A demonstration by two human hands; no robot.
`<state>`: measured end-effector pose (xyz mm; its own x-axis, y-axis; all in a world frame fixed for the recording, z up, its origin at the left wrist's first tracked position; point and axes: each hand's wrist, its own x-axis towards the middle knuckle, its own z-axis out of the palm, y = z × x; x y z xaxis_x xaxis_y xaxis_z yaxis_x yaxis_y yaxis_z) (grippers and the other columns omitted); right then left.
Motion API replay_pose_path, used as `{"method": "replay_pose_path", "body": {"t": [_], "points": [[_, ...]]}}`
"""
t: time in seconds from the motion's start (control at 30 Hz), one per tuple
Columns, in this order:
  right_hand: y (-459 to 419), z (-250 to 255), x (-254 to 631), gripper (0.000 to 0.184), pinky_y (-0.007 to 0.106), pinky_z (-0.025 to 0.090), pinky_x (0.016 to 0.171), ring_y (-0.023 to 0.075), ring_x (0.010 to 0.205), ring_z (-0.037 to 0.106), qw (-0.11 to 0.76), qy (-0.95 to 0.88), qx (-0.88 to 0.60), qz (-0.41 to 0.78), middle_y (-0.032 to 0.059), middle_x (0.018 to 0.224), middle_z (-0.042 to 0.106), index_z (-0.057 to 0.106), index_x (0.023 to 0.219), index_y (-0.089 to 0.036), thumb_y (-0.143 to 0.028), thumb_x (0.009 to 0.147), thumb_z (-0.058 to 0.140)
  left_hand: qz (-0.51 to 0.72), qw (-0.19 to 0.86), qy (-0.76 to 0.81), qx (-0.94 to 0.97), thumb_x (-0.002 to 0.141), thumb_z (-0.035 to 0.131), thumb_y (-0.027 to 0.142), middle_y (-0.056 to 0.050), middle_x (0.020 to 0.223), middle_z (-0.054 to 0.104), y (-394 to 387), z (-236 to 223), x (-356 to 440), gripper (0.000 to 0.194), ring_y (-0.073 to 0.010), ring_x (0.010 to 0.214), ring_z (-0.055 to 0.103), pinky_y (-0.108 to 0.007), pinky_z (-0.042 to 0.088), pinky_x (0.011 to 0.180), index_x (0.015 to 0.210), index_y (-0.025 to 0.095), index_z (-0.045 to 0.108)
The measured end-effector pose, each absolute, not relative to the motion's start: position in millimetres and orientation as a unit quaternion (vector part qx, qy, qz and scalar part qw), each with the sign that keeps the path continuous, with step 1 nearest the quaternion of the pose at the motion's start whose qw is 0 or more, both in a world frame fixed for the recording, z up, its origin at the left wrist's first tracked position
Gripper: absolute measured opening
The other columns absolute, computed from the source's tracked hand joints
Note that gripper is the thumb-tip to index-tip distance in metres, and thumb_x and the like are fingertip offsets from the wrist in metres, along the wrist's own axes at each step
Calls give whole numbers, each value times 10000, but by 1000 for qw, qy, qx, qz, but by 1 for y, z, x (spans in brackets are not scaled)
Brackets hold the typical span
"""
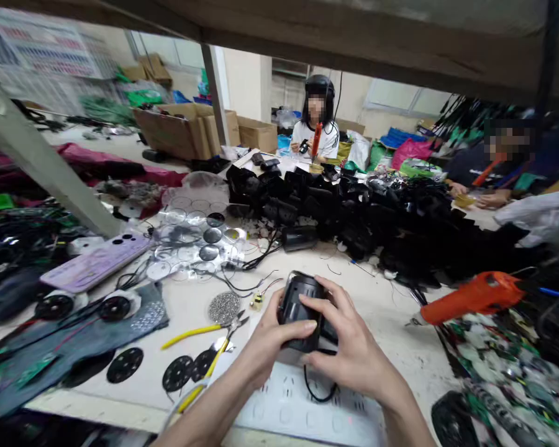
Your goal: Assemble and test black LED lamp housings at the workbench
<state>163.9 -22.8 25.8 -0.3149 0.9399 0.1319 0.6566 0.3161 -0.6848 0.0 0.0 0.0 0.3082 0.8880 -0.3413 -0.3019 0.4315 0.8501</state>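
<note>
Both my hands grip a small black plastic casing (299, 303) just above the table's near middle. My left hand (265, 344) wraps its left side, thumb across the front. My right hand (349, 347) covers the right side with fingers curled over the top. A thin black wire (317, 392) hangs from under the casing. Below it lies a white sheet with round cut-outs (302, 406).
Yellow-handled pliers (200, 332) and black discs (177, 371) lie to the left, with a pink phone (95, 262) and clear lens discs (200, 233). A pile of black casings (354, 214) fills the middle. An orange tool (470, 297) rests at right. Two people sit at the far side.
</note>
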Motion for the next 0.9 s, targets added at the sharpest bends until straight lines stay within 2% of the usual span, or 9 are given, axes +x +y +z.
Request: {"method": "replay_pose_path", "body": {"t": [0.13,0.3,0.43,0.53,0.63,0.8,0.9], "points": [[-31,29,170,743,471,338,1135,263,1418,273,295,-772,-508,243,46,1510,236,457,1340,-351,-120,668,673,420,723,418,354,639,804,348,-45,1175,628,-1,11,2,737,-243,1115,558,-310,442,902,1278,237,455],[-34,31,175,732,500,343,1124,282,1404,303,309,-773,-505,229,62,1488,268,465,1333,-352,-129,671,687,415,726,399,375,616,825,313,-67,1207,618,-2,21,4,750,-259,1154,545,-315,434,928,1277,221,483],[-29,34,184,716,502,366,1105,299,1383,350,312,-761,-515,241,72,1475,310,505,1310,-343,-168,657,740,375,773,379,343,648,817,317,-81,1210,621,2,22,3,760,-271,1134,575,-317,483,857,1313,244,457],[-20,34,192,681,528,341,1113,321,1376,358,328,-743,-521,261,86,1447,371,546,1285,-324,-249,652,786,331,826,358,281,807,644,492,-136,1197,626,11,24,4,593,-310,983,649,-382,548,690,1314,234,477],[-11,33,198,664,540,306,1129,320,1368,368,362,-718,-517,295,84,1420,415,566,1269,-320,-317,652,810,324,856,335,224,910,419,576,-173,1105,657,19,24,9,551,-308,821,685,-424,560,594,1295,193,513],[-1,29,199,660,530,329,1118,315,1368,365,383,-697,-521,309,77,1400,437,583,1257,-329,-360,644,825,342,857,350,162,923,286,637,-146,1019,688,23,22,18,603,-215,643,666,-362,542,559,1295,208,491],[1,28,198,657,521,329,1123,310,1362,373,388,-697,-519,307,75,1396,439,592,1251,-328,-371,639,829,354,847,363,162,910,286,660,-137,1008,691,23,22,20,605,-216,654,667,-373,541,575,1283,223,475]]}}
